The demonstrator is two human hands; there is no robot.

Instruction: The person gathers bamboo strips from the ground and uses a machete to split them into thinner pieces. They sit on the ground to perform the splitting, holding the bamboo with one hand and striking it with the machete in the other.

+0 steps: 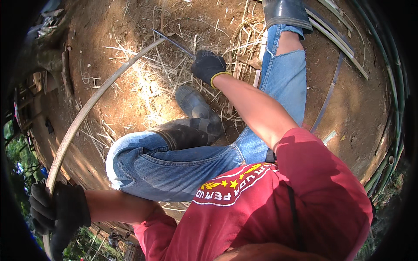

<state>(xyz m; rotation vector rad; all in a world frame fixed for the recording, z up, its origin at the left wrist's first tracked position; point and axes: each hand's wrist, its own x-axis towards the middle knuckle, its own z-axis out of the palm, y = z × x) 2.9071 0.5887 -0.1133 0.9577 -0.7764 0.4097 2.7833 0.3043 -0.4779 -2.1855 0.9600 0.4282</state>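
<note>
- From my remote seat I see the left hand [65,213], black-gloved, with its fingers wrapped around the long pale strip [80,116], which bows up and across to the middle of the top.
- The right hand [209,66], also gloved, is clenched on the knife [176,44]; its handle is hidden by the fist, and the blade crosses close by the strip's far end. I can't tell whether they touch.
- Beneath them I have bare brown earth [130,26], sunlit in patches, strewn with straw-coloured shavings [174,65].
- Around the ground between the hands sit jeans [174,167] and a dark boot [191,104].
- Farther out, split lengths [335,37] lie at upper right, a thin flat strip [329,91] below them.
- At my right rim, green poles [397,91] curve along the edge; at left, greenery [24,158] shows beyond the dirt.
</note>
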